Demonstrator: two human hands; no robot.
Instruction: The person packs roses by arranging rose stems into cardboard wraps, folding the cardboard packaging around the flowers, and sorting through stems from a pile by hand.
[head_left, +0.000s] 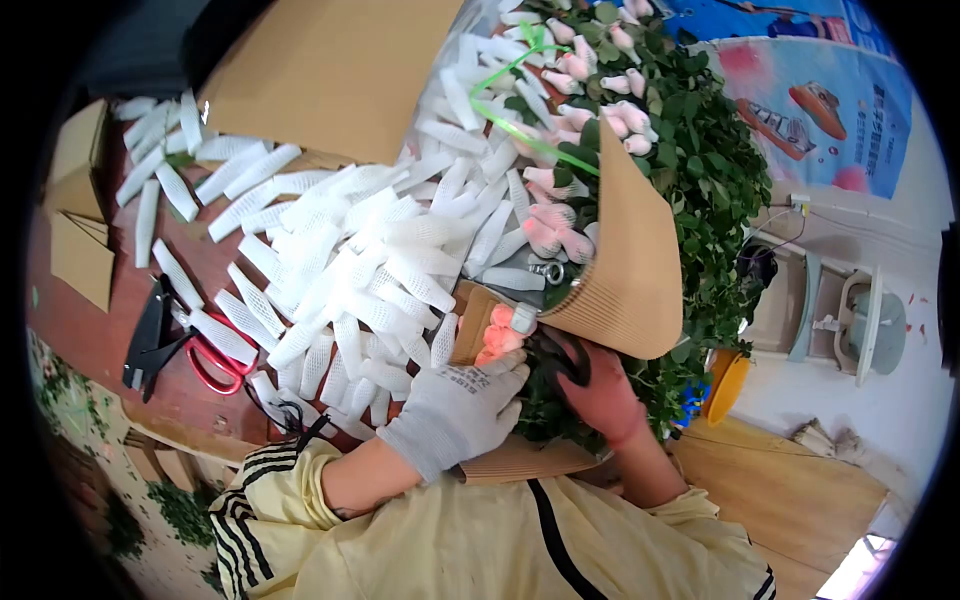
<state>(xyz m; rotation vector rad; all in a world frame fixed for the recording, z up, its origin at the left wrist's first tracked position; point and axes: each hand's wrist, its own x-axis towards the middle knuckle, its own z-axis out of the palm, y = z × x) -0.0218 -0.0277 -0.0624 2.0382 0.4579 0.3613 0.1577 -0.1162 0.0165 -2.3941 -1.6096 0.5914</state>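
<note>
My left hand (460, 412), in a pale grey glove, is closed at the lower edge of a bunch of coral roses (498, 338), its fingers pressed together. Corrugated cardboard (467, 335) lies behind these blooms. Beside it my right hand (590, 388), in a red glove with dark fingers, is curled among the green leaves just right of the roses. What its fingers grip is hidden. A large curved sheet of corrugated cardboard (630, 265) stands up in front of my right hand. More cardboard (530, 460) lies under the leaves near my body.
White foam mesh sleeves (350, 260) are heaped across the table (110, 330). Red-handled scissors (215, 360) and a black stapler-like tool (150, 340) lie left. Pink roses in sleeves (575, 65) and dense leaves (715, 190) stand at right. A cardboard sheet (330, 75) is behind.
</note>
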